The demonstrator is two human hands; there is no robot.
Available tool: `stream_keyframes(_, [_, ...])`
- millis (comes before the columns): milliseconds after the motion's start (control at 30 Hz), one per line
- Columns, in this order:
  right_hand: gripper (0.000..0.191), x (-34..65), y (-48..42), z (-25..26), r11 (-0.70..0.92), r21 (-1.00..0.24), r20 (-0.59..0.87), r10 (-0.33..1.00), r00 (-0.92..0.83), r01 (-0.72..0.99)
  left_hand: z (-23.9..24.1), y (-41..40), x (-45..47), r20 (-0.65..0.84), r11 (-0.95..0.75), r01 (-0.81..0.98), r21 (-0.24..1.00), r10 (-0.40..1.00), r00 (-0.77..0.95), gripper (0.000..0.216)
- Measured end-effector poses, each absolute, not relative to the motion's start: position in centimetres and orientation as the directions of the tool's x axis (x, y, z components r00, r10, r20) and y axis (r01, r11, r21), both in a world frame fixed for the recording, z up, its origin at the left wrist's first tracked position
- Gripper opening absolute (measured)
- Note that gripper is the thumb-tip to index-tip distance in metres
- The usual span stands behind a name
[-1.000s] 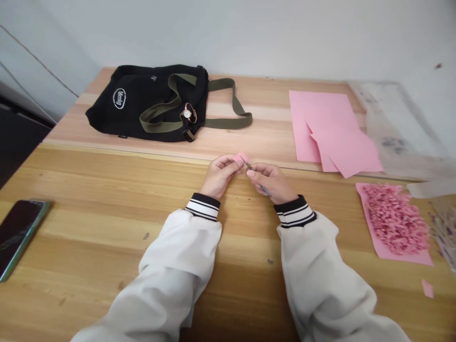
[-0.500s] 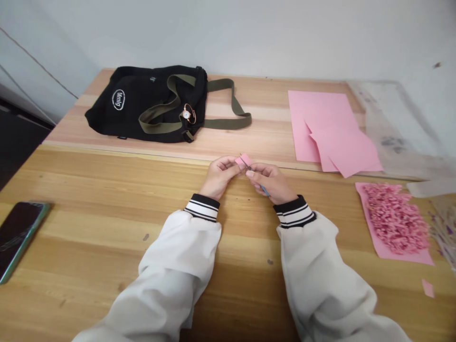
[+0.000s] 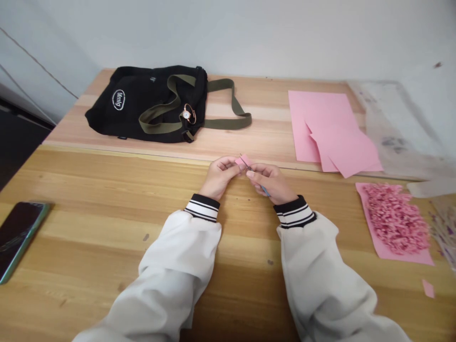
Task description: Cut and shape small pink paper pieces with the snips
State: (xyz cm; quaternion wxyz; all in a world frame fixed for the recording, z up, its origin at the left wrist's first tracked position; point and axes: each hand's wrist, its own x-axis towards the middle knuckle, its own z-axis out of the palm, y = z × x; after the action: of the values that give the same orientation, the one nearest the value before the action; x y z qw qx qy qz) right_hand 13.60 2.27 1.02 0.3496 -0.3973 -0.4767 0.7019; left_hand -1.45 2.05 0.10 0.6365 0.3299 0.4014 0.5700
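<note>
My left hand (image 3: pixel 220 176) pinches a small pink paper piece (image 3: pixel 244 160) at the middle of the wooden table (image 3: pixel 107 199). My right hand (image 3: pixel 272 182) is closed around a thin tool with a blue handle (image 3: pixel 264 190); its metal tip touches the pink piece. I cannot make out whether the tool is small scissors or tweezers. Both hands rest close together, fingertips almost meeting.
A black bag (image 3: pixel 149 102) with olive straps and a wristwatch (image 3: pixel 188 113) lies at the back left. Pink paper sheets (image 3: pixel 329 130) lie at the back right, a pink sheet covered with small pink bits (image 3: pixel 395 221) at the right, a phone (image 3: pixel 17 235) at the left edge, a pink scrap (image 3: pixel 427 288) near right.
The pink piece has shifted slightly in my fingers; the hands have barely moved.
</note>
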Motion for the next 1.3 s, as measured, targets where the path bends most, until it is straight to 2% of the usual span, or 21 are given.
stream_keyframes(1300, [0.04, 13.66, 2.25, 1.14, -0.31, -0.944, -0.227, 0.856, -0.465, -0.111, 0.26, 2.01, -1.41, -0.143, 0.137, -0.467, 0.874, 0.989, 0.023, 0.027])
